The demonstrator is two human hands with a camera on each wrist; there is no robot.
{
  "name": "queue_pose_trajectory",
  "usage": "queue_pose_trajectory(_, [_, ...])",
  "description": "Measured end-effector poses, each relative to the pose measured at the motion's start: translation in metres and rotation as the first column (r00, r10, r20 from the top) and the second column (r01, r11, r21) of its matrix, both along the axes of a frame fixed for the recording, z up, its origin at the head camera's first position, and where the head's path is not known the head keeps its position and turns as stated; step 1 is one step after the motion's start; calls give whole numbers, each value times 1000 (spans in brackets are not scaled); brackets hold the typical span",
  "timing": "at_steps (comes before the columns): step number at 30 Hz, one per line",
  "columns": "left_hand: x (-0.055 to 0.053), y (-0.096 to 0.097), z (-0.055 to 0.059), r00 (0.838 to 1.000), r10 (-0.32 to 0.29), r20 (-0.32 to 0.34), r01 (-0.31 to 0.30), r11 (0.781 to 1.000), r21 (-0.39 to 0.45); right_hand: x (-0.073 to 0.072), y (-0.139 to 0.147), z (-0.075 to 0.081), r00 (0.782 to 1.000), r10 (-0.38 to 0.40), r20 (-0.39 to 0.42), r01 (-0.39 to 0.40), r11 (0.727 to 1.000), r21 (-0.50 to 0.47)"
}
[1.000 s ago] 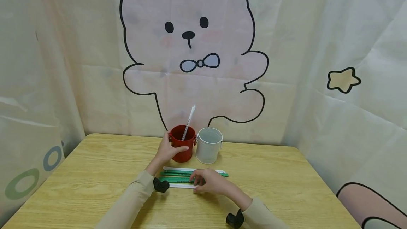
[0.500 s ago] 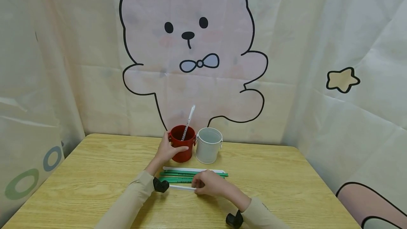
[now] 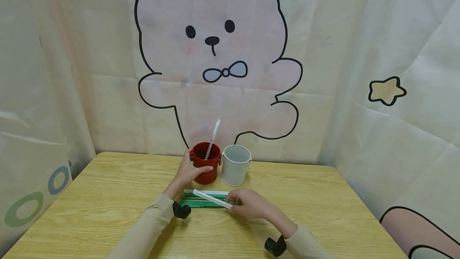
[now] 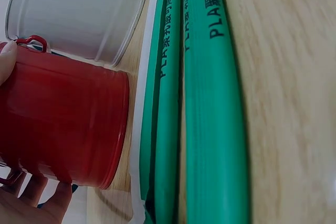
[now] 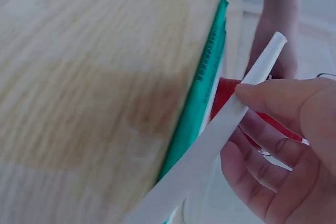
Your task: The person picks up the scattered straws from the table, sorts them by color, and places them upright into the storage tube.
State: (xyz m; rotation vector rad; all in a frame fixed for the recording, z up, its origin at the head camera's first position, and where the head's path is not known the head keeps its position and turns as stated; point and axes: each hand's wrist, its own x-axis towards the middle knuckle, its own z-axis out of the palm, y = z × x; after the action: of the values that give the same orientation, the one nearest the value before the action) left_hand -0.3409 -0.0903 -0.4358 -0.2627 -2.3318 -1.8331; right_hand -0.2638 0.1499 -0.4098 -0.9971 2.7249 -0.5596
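White straw (image 3: 211,198), paper-wrapped by the look of it: pinched between thumb and fingers of the right hand (image 3: 249,205), gripped near one end, slanting across the row of straws with its free end toward the left hand's side. Right wrist view has it raised in front of a green straw, thumb pressed flat on it. Left hand (image 3: 188,170) grips the red bucket (image 3: 206,177), thumb across the front, fingers round the side; bucket upright. Small red loop handles show on its sides. Inside it a second white straw (image 3: 213,138) with printing leans, upper end well above the rim. Just beside the red bucket, white bucket (image 3: 235,171), also upright; cannot tell whether the two touch. In front of both, near the red bucket's base, green straws (image 3: 197,204) lie side by side, black lettering on them, "PLA" readable in the left wrist view. Another white straw (image 3: 215,192) lies along the back of that row, nearest the buckets. Right ends partly hidden behind the right hand. Beige sleeves (image 3: 143,227), black device (image 3: 181,210) at each wrist. All on a wood-grain table (image 3: 90,199). Behind: printed cloth (image 3: 90,51), big pink cartoon animal (image 3: 215,101) with bow tie (image 3: 237,70), yellow star (image 3: 387,91) at right.
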Motion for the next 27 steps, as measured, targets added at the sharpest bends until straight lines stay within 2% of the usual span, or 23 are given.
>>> queue_pose_trajectory(7, [1, 0, 1, 1000, -2, -7, 2, 1000, -1, -1, 6, 14, 999, -15, -44, 9, 989, -151])
queue_pose_trajectory(13, [-1, -1, -2, 1000, -3, -25, 3, 1000, -1, -4, 1, 27, 989, -87, -124, 51, 963, -265])
queue_pose_trajectory(20, [1, 0, 0, 1000, -3, 7, 3, 1000, 5, -10, -14, 45, 967, -187, -175, 95, 896, -433])
queue_pose_trajectory(23, [2, 1, 1, 1000, -7, 4, 7, 1000, 14, -14, -20, 53, 954, -209, -216, 79, 867, -492])
queue_pose_trajectory(27, [2, 0, 1, 1000, -14, -16, 14, 1000, 9, -19, -28, 63, 950, -208, -234, 45, 830, -555])
